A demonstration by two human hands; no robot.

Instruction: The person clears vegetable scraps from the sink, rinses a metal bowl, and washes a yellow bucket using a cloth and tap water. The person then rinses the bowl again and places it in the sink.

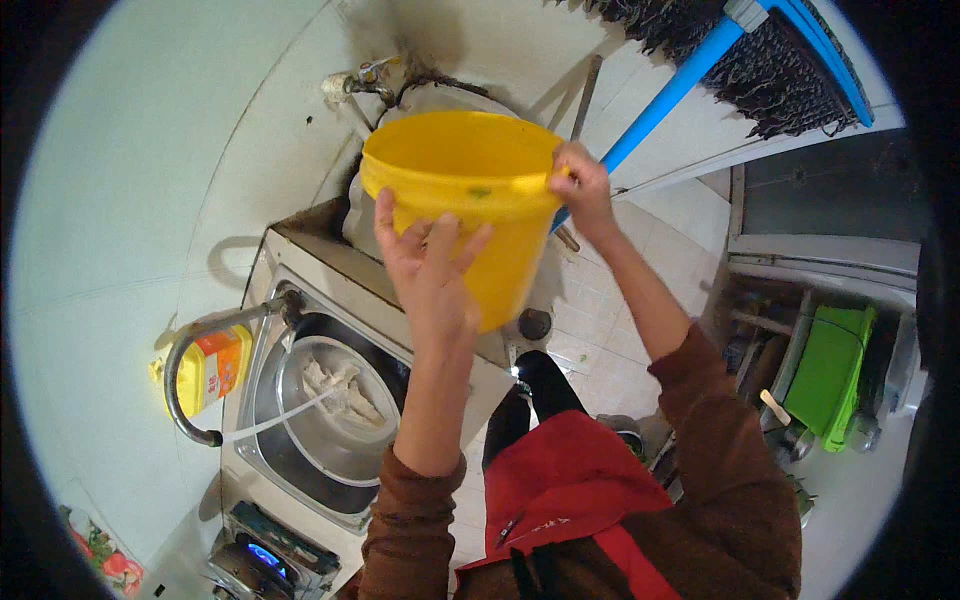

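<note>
A yellow plastic bucket [495, 255] is raised in front of me, its mouth tilted partly towards me, and the part of its inside that shows holds nothing I can make out. My right hand [581, 180] grips its rim on the right. Against or just before the near wall, my left hand [427, 277] has its fingers spread; whether it touches the bucket is not clear. Left of that forearm, a steel sink [247, 442] contains a metal basin [285, 375]. A pale wet item, perhaps a cloth, lies in the basin under a stream from the curved faucet [176, 367].
A blue-handled mop [675, 86] leans at the upper right. A wall tap [371, 79] is behind the bucket. The gas stove [262, 555] at lower left shows a blue flame. A yellow jug [217, 367] stands behind the faucet. On the right is a green container [829, 375].
</note>
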